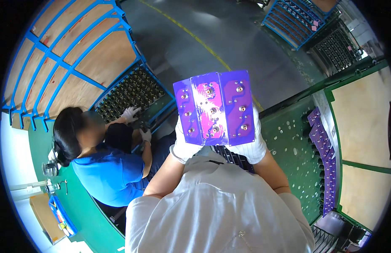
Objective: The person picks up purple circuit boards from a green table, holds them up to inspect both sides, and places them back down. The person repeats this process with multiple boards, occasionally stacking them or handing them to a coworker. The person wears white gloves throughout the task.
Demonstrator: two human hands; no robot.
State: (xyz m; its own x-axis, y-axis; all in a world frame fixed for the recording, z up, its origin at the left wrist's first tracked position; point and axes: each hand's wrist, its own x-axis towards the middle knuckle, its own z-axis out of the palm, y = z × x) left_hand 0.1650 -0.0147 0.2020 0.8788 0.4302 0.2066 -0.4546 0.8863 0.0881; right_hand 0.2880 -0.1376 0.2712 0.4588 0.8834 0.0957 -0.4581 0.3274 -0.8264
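In front of my chest I hold up a purple circuit board panel (234,99), made of three upright sections with round metal terminals on its face. Light glares off the middle section. My left hand (183,141), in a white glove, grips the panel's lower left side. At the lower right side my gloved right hand (255,143) has hold of it too. The panel hides most of the fingers of both hands. Dark ribbed parts (231,157) show just below the panel, between my wrists.
A co-worker in a blue shirt (109,175) sits at my left, gloved hands at a blue-framed rack of dark cylindrical parts (134,90). More purple boards (324,162) stand in a row along the green surface (284,168) at right. Blue racks (296,23) stand far right.
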